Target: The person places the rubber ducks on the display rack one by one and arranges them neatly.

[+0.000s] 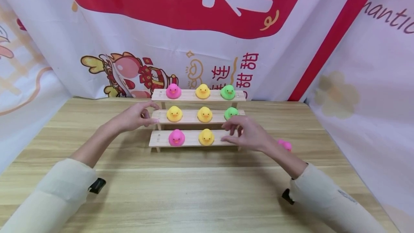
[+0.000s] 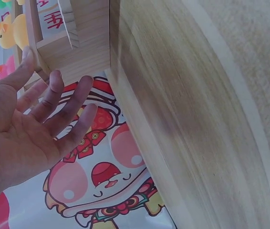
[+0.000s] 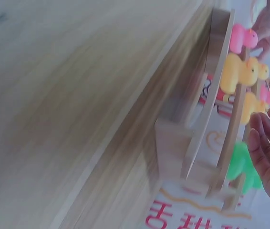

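A three-tier wooden stand (image 1: pixel 191 143) holds small rubber ducks. A pink duck (image 1: pixel 173 91), a yellow duck (image 1: pixel 202 91) and a green duck (image 1: pixel 228 92) sit on the top board. Two yellow ducks (image 1: pixel 174 114) and a green duck (image 1: pixel 231 113) are on the middle one. The bottom board carries a pink duck (image 1: pixel 176 138) and a yellow duck (image 1: pixel 206 137). My left hand (image 1: pixel 137 117), fingers loosely extended, has its thumb right at the middle board's left end. Over the stand's right side, my empty right hand (image 1: pixel 247 132) partly covers the middle green duck.
Another pink duck (image 1: pixel 285 145) lies on the wooden table (image 1: pixel 194 193) to the right, partly hidden by my right forearm. A printed cloth (image 1: pixel 181 56) with red lettering hangs close behind the stand, and white cloth (image 1: pixel 365 100) borders the table's right side.
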`<state>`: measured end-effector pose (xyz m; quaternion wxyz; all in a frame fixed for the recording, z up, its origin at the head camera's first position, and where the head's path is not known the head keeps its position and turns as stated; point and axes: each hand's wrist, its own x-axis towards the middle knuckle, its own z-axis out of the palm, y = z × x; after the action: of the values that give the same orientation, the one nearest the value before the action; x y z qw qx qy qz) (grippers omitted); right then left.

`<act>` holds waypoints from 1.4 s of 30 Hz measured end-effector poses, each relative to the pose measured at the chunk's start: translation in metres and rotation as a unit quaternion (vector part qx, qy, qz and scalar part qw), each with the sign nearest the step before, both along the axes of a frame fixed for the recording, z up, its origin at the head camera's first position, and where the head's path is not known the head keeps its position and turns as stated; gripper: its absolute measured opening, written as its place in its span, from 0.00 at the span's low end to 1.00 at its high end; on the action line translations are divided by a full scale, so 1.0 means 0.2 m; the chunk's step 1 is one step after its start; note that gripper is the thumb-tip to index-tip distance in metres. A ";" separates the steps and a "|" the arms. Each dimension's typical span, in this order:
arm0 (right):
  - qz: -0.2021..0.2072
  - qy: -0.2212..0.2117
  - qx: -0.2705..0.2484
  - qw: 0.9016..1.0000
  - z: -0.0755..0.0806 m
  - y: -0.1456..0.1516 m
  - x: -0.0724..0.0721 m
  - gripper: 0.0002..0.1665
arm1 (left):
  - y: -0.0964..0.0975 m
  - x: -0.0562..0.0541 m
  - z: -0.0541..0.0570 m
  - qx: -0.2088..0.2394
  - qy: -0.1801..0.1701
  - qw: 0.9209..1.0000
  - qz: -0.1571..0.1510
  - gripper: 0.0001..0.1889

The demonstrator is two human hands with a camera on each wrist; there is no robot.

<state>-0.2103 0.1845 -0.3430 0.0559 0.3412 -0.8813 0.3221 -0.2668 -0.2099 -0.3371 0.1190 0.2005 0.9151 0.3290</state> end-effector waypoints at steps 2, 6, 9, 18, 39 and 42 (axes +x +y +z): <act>-0.010 0.001 -0.002 1.000 0.01 0.05 0.01 0.15 | 0.00 0.00 0.00 -0.003 0.004 1.000 -0.001 0.26; -0.035 0.004 -0.008 0.999 0.01 0.16 0.01 0.14 | 0.00 -0.01 0.01 -0.007 0.005 1.000 -0.001 0.26; -0.059 -0.005 -0.015 0.998 0.01 0.24 0.01 0.13 | -0.01 -0.01 0.01 -0.009 0.004 1.000 0.000 0.26; -0.079 0.028 -0.013 0.996 0.00 0.47 -0.02 0.10 | 0.00 -0.01 0.02 -0.012 0.011 1.000 -0.003 0.24; -0.016 -0.046 0.046 0.998 -0.10 0.79 -0.08 0.14 | 0.00 -0.01 0.01 -0.019 0.027 0.999 -0.017 0.23; -0.012 -0.049 0.048 0.998 -0.10 0.83 -0.08 0.16 | 0.00 -0.01 0.01 -0.019 0.024 0.999 -0.017 0.24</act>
<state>-0.2266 0.3497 -0.3634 -0.0002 0.3169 -0.9014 0.2950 -0.2693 -0.2105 -0.3351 0.1066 0.2214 0.9203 0.3043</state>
